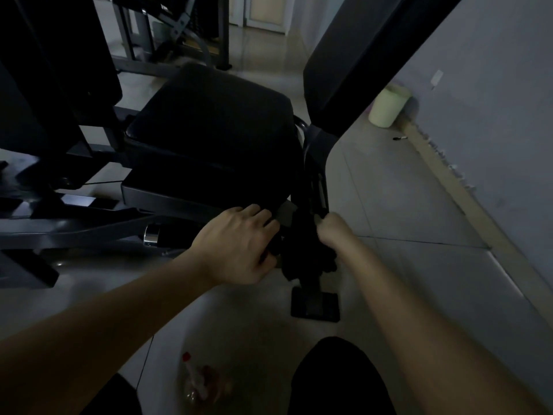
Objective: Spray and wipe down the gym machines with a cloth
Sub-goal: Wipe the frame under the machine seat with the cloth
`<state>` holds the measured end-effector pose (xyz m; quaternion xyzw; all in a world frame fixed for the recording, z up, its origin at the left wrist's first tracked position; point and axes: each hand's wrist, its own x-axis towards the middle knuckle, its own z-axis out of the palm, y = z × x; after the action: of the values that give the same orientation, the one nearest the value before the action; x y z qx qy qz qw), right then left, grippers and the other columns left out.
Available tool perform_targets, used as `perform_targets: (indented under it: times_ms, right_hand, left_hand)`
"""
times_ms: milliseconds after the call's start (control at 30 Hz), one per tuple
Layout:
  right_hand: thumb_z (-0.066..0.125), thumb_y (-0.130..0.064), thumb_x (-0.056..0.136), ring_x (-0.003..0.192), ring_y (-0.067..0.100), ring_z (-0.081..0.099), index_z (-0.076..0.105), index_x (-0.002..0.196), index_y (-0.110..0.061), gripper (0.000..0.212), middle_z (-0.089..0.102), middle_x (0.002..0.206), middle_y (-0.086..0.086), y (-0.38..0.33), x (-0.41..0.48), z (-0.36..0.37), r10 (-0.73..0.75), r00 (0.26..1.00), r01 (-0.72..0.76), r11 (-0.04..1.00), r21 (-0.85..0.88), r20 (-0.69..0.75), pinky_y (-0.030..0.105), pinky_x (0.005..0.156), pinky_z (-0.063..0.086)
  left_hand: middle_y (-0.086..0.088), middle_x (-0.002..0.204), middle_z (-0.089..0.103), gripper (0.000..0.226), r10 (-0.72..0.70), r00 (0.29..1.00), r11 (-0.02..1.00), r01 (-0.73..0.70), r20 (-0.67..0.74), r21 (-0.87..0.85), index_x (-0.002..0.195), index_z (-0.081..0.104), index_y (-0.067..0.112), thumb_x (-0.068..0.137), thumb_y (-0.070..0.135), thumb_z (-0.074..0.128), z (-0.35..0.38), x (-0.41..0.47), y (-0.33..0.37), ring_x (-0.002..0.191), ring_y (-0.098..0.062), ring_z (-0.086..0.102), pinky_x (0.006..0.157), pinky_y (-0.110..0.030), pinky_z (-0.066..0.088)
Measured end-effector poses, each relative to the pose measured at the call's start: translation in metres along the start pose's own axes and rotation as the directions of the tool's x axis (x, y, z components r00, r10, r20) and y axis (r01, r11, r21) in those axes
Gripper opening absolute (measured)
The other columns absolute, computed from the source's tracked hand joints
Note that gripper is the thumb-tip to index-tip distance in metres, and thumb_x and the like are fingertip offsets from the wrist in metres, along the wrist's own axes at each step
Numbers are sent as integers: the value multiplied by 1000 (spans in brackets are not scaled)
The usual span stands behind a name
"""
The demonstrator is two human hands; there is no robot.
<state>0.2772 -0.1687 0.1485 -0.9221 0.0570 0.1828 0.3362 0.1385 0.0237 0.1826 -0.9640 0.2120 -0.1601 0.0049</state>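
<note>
Dim gym, pale tiled floor (404, 205). Dark crumpled fabric cloth (299, 256) at 6 o'clock below the black padded seat (209, 124). Left hand (239, 244) and right hand (332, 229) grip it, fingers curled. Likely soft and light; hold it bunched.

Open floor (419, 211) right of the frame post (311, 181), out to the wall (493, 85); green bin (387, 106) far back beside it. Left side barred: seat pad (209, 130) overhangs low frame rails (74, 229). Backrest pad (359, 55) slants overhead. Left hand (239, 244) and right hand (332, 229) grip a dark cloth (302, 256) round the post. Foot plate (315, 304) at its base; blurred bottle (197, 381) on floor nearer.
</note>
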Motion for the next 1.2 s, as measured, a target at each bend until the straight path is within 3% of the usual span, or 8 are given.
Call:
perform_targets:
  times_ms: [100,200,300,533,800,933,1100,1200]
  right_hand:
    - [46,-36,102,94,29,63,65,108,-4,37,67,113,18,-18,32,-4,-96,994,83,973,-216,-51,31,75,46]
    - [49,-28,102,110,32,61,68,107,-4,31,66,118,16,-34,58,-3,-152,970,77,930,-358,-187,32,85,43]
    - [52,-26,101,114,34,60,66,113,-6,27,65,121,15,-44,85,-4,-210,959,113,900,-420,-192,37,93,46]
    - [46,-26,105,131,34,51,49,140,3,45,53,142,19,-50,75,-16,-73,997,75,994,81,-24,35,102,43]
    - [42,-40,102,109,35,63,59,128,4,54,63,125,23,-5,6,3,-51,992,53,999,12,-114,31,83,48]
    - [36,-39,101,114,33,60,58,126,0,51,64,125,16,3,-20,17,2,992,14,992,124,-130,36,99,48]
    - [42,-43,103,100,32,65,51,133,2,54,66,118,18,9,-51,50,158,973,-60,881,470,-171,30,75,49]
    - [52,-60,90,106,33,64,44,138,1,77,61,124,17,4,-64,72,206,977,-118,739,663,-55,38,86,55]
  left_hand:
    - [-2,85,56,35,9,1000,1000,-9,-7,13,94,63,16,87,47,47,2,-1,0,75,-22,52,65,-35,47]
    - [-4,87,59,40,21,1000,999,-20,-8,37,96,64,15,87,49,44,3,0,1,75,-22,54,65,-34,49]
    - [-6,86,59,39,35,999,998,-35,-11,52,94,64,13,87,47,45,4,1,1,75,-24,54,65,-35,48]
    - [-7,84,58,35,55,998,994,-53,-18,95,90,64,12,87,44,49,5,0,1,72,-25,52,62,-37,46]
    - [-5,85,60,39,22,1000,996,-22,7,83,94,66,15,86,48,46,-3,-1,6,73,-23,55,63,-35,47]
    - [-3,84,59,38,16,1000,997,-15,-8,75,92,65,16,85,48,46,-6,-1,7,73,-22,54,63,-34,47]
    - [-4,86,59,41,17,1000,997,-17,-2,76,94,65,16,86,50,44,-3,0,5,75,-23,54,65,-35,47]
    - [-3,85,59,40,37,999,996,-36,-9,83,93,67,16,85,51,49,-2,1,4,73,-23,55,63,-34,49]
